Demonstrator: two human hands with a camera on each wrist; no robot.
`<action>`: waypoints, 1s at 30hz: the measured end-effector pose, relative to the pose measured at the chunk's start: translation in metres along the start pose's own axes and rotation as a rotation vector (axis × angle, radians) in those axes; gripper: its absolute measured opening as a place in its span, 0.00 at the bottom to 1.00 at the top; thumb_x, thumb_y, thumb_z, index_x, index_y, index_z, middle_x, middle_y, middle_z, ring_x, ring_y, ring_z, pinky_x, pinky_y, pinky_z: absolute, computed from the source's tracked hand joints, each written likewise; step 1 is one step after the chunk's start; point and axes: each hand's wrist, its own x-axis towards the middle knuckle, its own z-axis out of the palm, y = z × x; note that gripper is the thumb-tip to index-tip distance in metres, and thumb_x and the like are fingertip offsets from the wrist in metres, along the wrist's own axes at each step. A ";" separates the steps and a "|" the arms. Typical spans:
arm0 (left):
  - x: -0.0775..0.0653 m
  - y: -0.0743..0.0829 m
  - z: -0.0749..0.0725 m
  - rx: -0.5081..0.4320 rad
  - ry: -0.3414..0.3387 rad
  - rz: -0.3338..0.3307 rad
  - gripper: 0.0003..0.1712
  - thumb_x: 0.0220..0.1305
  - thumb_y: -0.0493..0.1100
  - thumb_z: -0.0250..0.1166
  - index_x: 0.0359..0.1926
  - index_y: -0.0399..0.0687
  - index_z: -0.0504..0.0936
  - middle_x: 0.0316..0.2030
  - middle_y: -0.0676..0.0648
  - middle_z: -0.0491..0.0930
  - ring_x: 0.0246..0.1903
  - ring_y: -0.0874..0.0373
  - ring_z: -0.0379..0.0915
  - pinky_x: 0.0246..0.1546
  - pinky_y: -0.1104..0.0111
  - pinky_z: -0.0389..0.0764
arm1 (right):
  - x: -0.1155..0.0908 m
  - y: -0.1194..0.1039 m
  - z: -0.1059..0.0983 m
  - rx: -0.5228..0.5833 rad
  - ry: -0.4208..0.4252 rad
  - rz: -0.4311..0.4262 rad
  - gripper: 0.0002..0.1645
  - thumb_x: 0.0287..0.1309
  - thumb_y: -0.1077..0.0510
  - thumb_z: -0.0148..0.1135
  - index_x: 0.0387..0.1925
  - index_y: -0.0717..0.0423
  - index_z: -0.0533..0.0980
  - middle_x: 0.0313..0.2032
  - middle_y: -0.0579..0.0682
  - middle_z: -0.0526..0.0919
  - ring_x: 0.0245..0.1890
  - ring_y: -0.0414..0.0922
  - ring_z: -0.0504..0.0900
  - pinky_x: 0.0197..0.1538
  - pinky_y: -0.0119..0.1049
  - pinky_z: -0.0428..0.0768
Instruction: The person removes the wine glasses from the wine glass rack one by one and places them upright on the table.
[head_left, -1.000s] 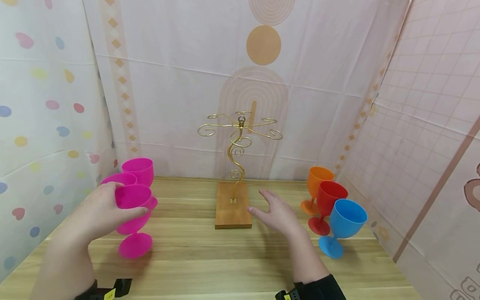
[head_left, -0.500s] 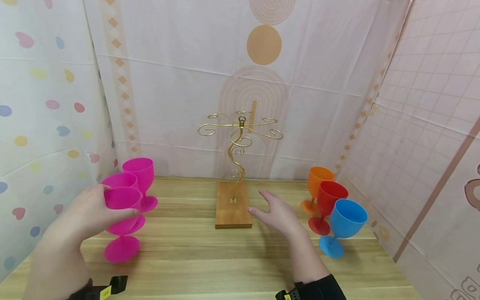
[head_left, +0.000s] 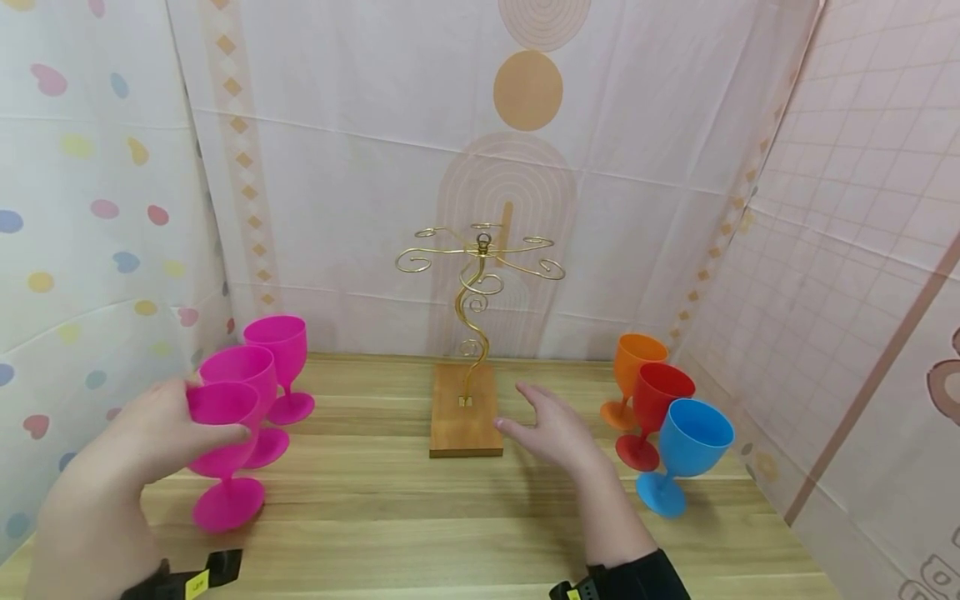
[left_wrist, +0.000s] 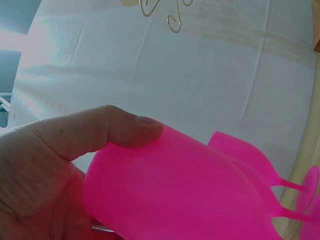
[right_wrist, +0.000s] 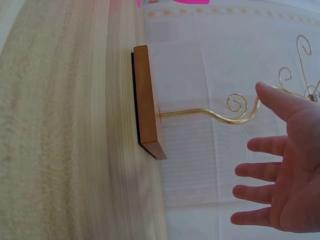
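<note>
My left hand (head_left: pixel 150 433) grips the bowl of the nearest pink goblet (head_left: pixel 225 433), thumb along its near side and fingers behind it. In the left wrist view the thumb presses on the pink bowl (left_wrist: pixel 165 185). Behind it stand a second pink goblet (head_left: pixel 251 371) and a third pink goblet (head_left: pixel 281 337), in a row at the left. My right hand (head_left: pixel 551 425) hovers with fingers spread, holding nothing, just right of a gold wire stand (head_left: pixel 480 333) on a wooden base (head_left: pixel 465 425). The right wrist view shows its straight fingers beside the stand's curled stem (right_wrist: pixel 220 117).
At the right stand an orange goblet (head_left: pixel 637 358), a red goblet (head_left: pixel 660 396) and a blue goblet (head_left: pixel 693 437) in a slanting row. Patterned cloth (head_left: pixel 360 208) hangs behind and at both sides of the wooden table (head_left: pixel 390 517).
My left hand has moved left and toward me with the nearest pink goblet, so it overlaps the two behind less. The right hand stays in place.
</note>
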 end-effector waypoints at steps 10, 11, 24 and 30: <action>0.005 -0.010 0.001 0.008 -0.029 -0.009 0.57 0.56 0.63 0.75 0.63 0.19 0.60 0.43 0.36 0.80 0.41 0.44 0.78 0.35 0.53 0.83 | 0.000 0.002 -0.002 0.024 -0.008 0.005 0.48 0.60 0.29 0.64 0.74 0.48 0.67 0.72 0.55 0.68 0.71 0.56 0.66 0.70 0.59 0.66; 0.006 -0.011 0.001 0.004 -0.032 -0.007 0.57 0.56 0.63 0.75 0.63 0.19 0.60 0.44 0.36 0.80 0.41 0.44 0.78 0.35 0.53 0.83 | 0.000 0.002 -0.002 0.024 -0.009 0.004 0.48 0.60 0.29 0.64 0.74 0.48 0.67 0.72 0.55 0.68 0.71 0.56 0.66 0.70 0.59 0.66; 0.007 -0.017 0.000 -0.065 -0.078 -0.049 0.59 0.57 0.61 0.74 0.65 0.18 0.54 0.48 0.31 0.78 0.43 0.41 0.77 0.35 0.53 0.85 | 0.001 0.003 -0.001 0.003 -0.008 -0.004 0.48 0.61 0.29 0.64 0.74 0.49 0.67 0.71 0.54 0.69 0.71 0.56 0.67 0.70 0.58 0.66; 0.007 -0.019 0.000 -0.056 -0.062 -0.031 0.59 0.58 0.60 0.74 0.66 0.18 0.54 0.48 0.30 0.77 0.44 0.40 0.77 0.34 0.53 0.85 | 0.000 0.002 -0.001 0.000 -0.007 0.012 0.48 0.60 0.28 0.64 0.74 0.47 0.67 0.71 0.55 0.69 0.71 0.56 0.66 0.69 0.59 0.67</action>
